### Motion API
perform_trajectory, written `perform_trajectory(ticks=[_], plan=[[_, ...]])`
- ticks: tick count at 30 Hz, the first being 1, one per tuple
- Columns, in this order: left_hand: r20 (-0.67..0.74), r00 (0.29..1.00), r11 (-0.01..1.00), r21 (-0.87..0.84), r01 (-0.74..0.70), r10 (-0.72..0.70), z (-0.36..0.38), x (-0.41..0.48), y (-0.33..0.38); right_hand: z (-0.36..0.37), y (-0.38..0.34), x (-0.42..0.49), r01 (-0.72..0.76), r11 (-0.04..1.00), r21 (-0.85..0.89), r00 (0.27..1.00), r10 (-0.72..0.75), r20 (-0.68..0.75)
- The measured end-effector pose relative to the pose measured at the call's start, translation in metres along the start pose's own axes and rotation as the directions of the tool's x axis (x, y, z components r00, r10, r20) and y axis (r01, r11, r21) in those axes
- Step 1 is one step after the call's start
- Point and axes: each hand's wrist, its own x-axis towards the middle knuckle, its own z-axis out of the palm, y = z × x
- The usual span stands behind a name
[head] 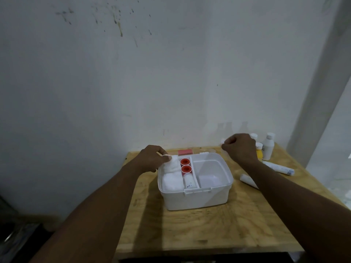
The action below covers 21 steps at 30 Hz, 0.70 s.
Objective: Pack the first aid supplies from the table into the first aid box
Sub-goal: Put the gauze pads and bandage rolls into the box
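Left hand (153, 156) pinches white gauze roll (171, 168) into open white plastic box (197, 198), filling its left compartment. Right hand (240, 149), fisted by the bottles; contents untellable.

The picture is rather dim, with a soft grey tone. The light seems to come from above and a little from behind the person, because the first aid box (195, 179) throws a dark shadow forward on the bench (209, 224). The arms also throw long shadows there. The white box interior is slightly overexposed. The wall (133, 82) darkens toward the left corners. The wide lens bends the right edge, and fine details look soft and a little blurred.
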Motion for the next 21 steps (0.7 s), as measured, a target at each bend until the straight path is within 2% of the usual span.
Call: perform_trajectory(ticks=[2, 3, 5, 7, 9, 11, 13, 16, 18, 21], plan=[[-0.002, 1.0, 1.0, -0.013, 0.027, -0.027, -0.003, -0.006, -0.002, -0.003, -0.024, -0.007, -0.064, 0.981, 0.181, 0.996, 0.051, 0.074], [-0.002, 0.999, 0.999, -0.032, 0.041, -0.041, -0.005, -0.009, -0.003, -0.003, -0.037, -0.013, -0.134, 0.947, 0.291, 0.982, 0.087, 0.169], [0.007, 0.998, 0.996, -0.064, 0.058, -0.057, -0.007, -0.013, -0.005, -0.003, -0.06, -0.028, -0.3, 0.835, 0.46, 0.909, 0.105, 0.402], [0.012, 0.998, 0.994, -0.082, 0.068, -0.067, -0.009, -0.016, -0.008, 0.0, -0.08, -0.046, -0.398, 0.785, 0.475, 0.821, 0.075, 0.566], [0.015, 0.997, 0.992, -0.095, 0.08, -0.079, -0.01, -0.019, -0.01, 0.007, -0.092, -0.061, -0.408, 0.81, 0.421, 0.756, 0.042, 0.653], [0.024, 0.996, 0.992, -0.09, 0.086, -0.084, -0.011, -0.021, -0.012, 0.016, -0.093, -0.073, -0.313, 0.891, 0.327, 0.739, 0.012, 0.674], [0.039, 0.995, 0.99, -0.101, 0.099, -0.095, -0.012, -0.022, -0.015, 0.027, -0.087, -0.082, -0.197, 0.946, 0.257, 0.764, -0.017, 0.645], [0.051, 0.993, 0.986, -0.125, 0.111, -0.106, -0.011, -0.023, -0.019, 0.041, -0.075, -0.09, -0.071, 0.974, 0.214, 0.828, -0.062, 0.557], [0.055, 0.993, 0.985, -0.136, 0.11, -0.103, -0.01, -0.024, -0.02, 0.044, -0.069, -0.096, 0.058, 0.993, 0.105, 0.865, -0.103, 0.491], [0.057, 0.993, 0.984, -0.141, 0.106, -0.099, -0.009, -0.025, -0.02, 0.048, -0.065, -0.107, 0.242, 0.968, -0.065, 0.875, -0.188, 0.447]])
